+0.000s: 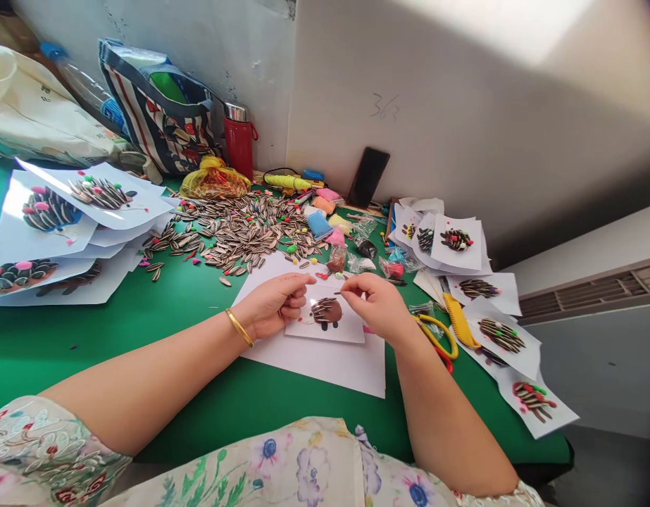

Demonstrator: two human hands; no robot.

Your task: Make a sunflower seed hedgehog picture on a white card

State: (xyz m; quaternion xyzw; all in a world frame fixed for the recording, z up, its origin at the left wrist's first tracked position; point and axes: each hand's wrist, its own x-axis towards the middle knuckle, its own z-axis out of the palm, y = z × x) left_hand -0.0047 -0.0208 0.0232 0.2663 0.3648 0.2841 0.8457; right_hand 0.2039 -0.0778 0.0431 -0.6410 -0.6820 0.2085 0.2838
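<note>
Between my hands lies a small white card (298,329) with a brown clay hedgehog (332,311), its left part covered with striped sunflower seeds and dark feet below. Underneath is a larger white sheet (351,362). My right hand (376,306) pinches a slim dark piece, seemingly a sunflower seed (339,293), just above the card's upper right. My left hand (276,304), with a gold bangle (239,328) at the wrist, is curled closed at the card's left edge. Whatever its fingers may hold is hidden.
Loose sunflower seeds (251,229) heap behind the sheet, beside coloured clay packets (319,225). Finished cards lie left (113,211) and right (507,352). Yellow-handled scissors (438,334) and a yellow cutter (460,320) sit right. A phone (367,176) leans on the wall; a red flask (239,144) stands behind.
</note>
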